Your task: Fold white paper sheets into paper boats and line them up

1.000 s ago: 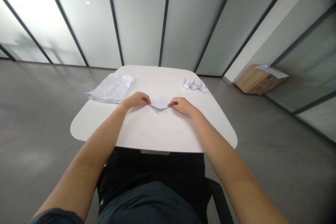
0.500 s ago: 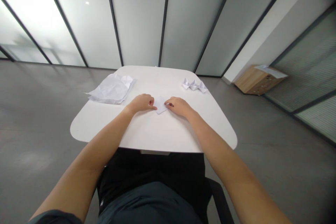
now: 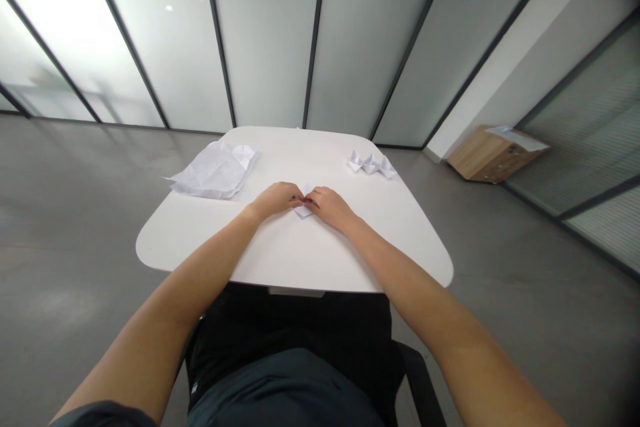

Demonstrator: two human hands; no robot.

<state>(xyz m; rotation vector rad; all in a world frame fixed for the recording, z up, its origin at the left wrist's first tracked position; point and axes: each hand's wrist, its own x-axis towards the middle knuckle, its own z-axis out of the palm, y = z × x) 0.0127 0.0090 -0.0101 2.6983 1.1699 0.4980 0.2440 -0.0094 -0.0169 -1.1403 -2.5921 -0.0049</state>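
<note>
A small folded white paper lies on the white table, partly covered by my fingers. My left hand comes in from its left side, fingers closed on the paper's edge. From the right, my right hand has its fingers pinched on the same paper. The fingertips of both hands meet over the middle of it. Only the paper's near corner and a bit of its far tip show.
A pile of creased white paper sheets lies at the table's left. Several small folded paper shapes stand in a row at the back right. Beyond, a wooden box is on the floor beside frosted glass panels.
Both hands have moved inward over the folded paper until their fingertips meet. The paper, whose middle showed between the hands before, is now mostly covered.
</note>
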